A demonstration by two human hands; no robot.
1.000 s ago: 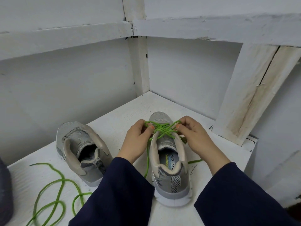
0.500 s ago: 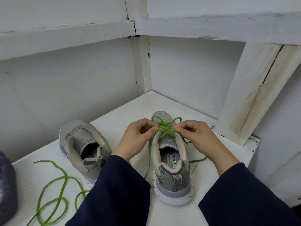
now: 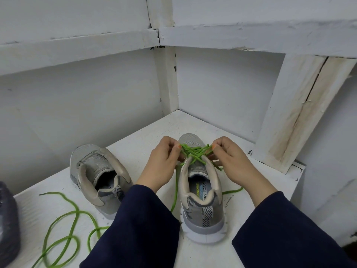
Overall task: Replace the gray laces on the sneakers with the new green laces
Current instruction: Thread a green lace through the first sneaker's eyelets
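A grey sneaker (image 3: 201,207) stands in front of me, heel toward me, with a green lace (image 3: 195,154) crossed over its tongue. My left hand (image 3: 162,163) pinches the lace on the shoe's left side. My right hand (image 3: 231,161) pinches it on the right side. Loose ends of this lace trail down on both sides of the shoe. A second grey sneaker (image 3: 98,176) with no lace sits to the left. Another green lace (image 3: 63,227) lies loose on the white shelf (image 3: 135,144) at the lower left.
White walls close in the shelf at the back and left, meeting at a corner post (image 3: 167,80). A slanted white board (image 3: 301,113) leans at the right. A dark grey object (image 3: 7,223) sits at the far left edge. The shelf's right edge drops off past the slanted board.
Both hands have drawn apart slightly, pulling the green lace taut across the top of the shoe. The loops seen above the knot half a second ago are flattened.
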